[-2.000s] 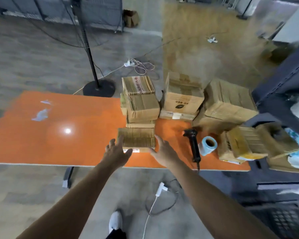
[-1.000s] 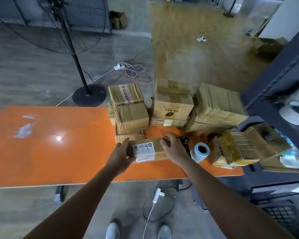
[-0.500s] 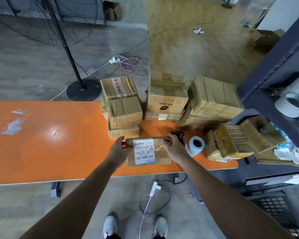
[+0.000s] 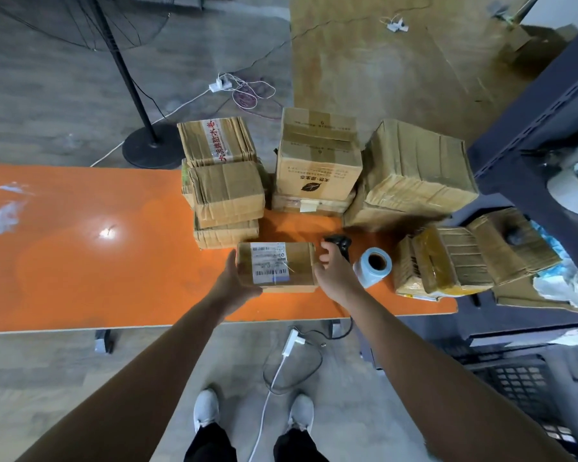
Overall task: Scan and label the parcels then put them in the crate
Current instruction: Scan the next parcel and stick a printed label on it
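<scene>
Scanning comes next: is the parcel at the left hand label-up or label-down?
Label-up: the white barcode label shows on the top face of the parcel that the left hand holds.

A fan stand is seen on the grey floor behind the orange tabletop. A white power strip with tangled cables is laid farther back. A dark shelf rack is set at the right.

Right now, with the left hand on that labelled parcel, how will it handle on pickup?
Probably stiff: the parcel shows square, uncrushed edges in the left hand. Likely light, since one hand holds it by one side. Flat and low, so unlikely to tip if pushed.
</scene>
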Action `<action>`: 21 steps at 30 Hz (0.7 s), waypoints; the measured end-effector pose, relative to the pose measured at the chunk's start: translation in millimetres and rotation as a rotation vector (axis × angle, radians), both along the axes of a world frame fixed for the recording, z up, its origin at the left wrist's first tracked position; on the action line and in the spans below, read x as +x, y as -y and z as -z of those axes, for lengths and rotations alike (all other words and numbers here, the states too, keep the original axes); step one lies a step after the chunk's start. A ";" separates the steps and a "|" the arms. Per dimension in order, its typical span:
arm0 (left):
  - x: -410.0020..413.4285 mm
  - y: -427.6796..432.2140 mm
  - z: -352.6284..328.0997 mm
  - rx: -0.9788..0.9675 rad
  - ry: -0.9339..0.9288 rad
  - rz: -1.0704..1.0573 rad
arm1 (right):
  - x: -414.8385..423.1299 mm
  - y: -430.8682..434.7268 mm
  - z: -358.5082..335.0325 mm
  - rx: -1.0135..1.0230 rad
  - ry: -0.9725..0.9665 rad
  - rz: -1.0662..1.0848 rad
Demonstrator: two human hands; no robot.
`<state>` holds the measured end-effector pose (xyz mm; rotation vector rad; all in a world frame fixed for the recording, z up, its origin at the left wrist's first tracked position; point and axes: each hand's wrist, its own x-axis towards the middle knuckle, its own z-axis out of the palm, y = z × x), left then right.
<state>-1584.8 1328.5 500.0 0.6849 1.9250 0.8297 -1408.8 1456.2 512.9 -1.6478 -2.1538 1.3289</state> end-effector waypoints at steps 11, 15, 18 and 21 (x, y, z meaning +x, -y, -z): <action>26.7 -4.5 0.0 -0.011 -0.178 -0.076 | 30.1 -23.2 11.8 0.282 0.279 -0.047; 40.3 -3.7 -7.4 -0.121 -0.298 0.015 | 30.7 -30.9 18.1 0.009 0.264 0.019; 45.5 -2.8 -11.9 -0.169 -0.305 0.081 | 32.3 -32.8 22.2 -0.091 0.255 0.039; 46.6 -2.9 -17.3 -0.202 -0.285 0.127 | 31.1 -30.6 14.3 -0.089 0.207 0.106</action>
